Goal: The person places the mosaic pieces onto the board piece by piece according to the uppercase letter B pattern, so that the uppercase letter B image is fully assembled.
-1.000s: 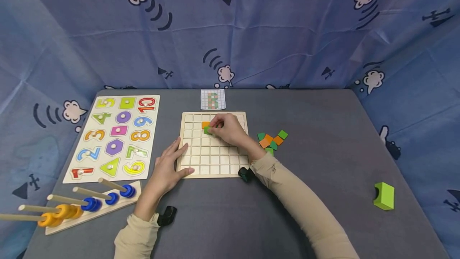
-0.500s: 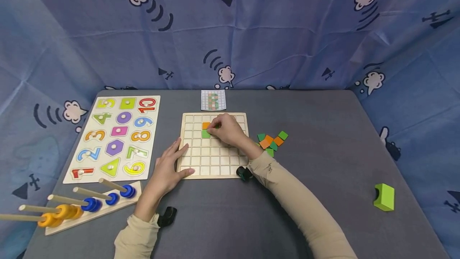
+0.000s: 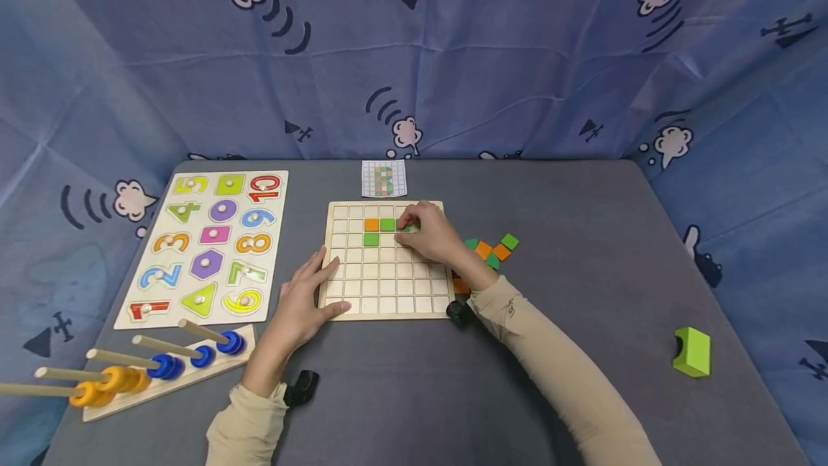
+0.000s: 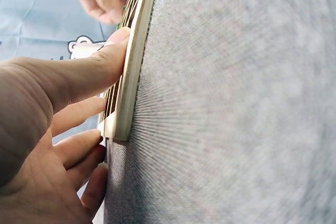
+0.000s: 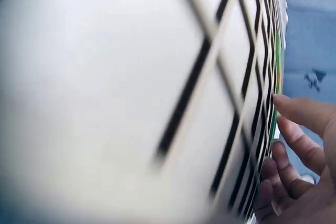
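Observation:
A pale wooden grid board [image 3: 378, 287] lies in the middle of the table. On it are an orange tile [image 3: 371, 224], a green tile [image 3: 387, 224] to its right and another green tile [image 3: 371, 239] below the orange one. My right hand [image 3: 430, 234] pinches a darker green tile [image 3: 406, 227] at the cell right of the upper green one; fingers cover most of it. My left hand [image 3: 301, 302] rests along the board's left side, fingers spread. In the left wrist view, its thumb [image 4: 100, 69] touches the board's near edge.
Loose orange and green tiles [image 3: 509, 241] lie right of the board, partly behind my right forearm. A pattern card [image 3: 384, 178] lies behind it. A number puzzle [image 3: 205, 250] and a ring stacker [image 3: 168, 380] stand left; a green block [image 3: 692, 352] is far right.
My right hand settled a green tile flat below the orange one, let go and moved right to the darker green tile. The upper green tile is now uncovered. My left hand stayed put.

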`<state>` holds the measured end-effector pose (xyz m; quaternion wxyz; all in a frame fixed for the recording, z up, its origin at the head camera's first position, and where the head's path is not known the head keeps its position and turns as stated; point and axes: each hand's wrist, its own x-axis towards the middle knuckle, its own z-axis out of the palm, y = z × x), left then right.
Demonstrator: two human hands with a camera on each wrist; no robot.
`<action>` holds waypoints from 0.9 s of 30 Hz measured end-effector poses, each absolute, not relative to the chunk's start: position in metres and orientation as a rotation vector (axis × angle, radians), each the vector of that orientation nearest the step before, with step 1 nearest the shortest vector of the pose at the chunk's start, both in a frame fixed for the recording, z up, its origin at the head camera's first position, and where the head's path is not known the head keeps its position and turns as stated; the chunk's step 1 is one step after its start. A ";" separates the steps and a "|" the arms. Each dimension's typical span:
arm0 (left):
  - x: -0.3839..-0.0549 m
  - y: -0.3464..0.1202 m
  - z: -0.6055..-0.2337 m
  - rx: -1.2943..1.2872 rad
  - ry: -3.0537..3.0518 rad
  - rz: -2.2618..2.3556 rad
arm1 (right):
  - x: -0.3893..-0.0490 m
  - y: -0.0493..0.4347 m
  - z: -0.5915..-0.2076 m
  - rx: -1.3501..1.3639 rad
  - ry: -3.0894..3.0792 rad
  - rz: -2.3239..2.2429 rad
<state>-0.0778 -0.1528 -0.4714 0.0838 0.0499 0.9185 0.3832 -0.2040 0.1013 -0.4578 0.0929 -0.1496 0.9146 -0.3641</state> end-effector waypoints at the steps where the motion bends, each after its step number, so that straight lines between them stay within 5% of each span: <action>1: -0.078 -0.152 -0.471 0.149 2.737 1.146 | -0.204 0.108 -0.458 -0.430 2.715 -1.082; 15: -0.077 -0.152 -0.471 0.145 2.729 1.166 | -0.203 0.208 -0.451 -0.390 2.590 -1.054; 27: -0.075 -0.152 -0.470 0.146 2.731 1.173 | -0.189 0.238 -0.429 -0.439 2.403 -0.870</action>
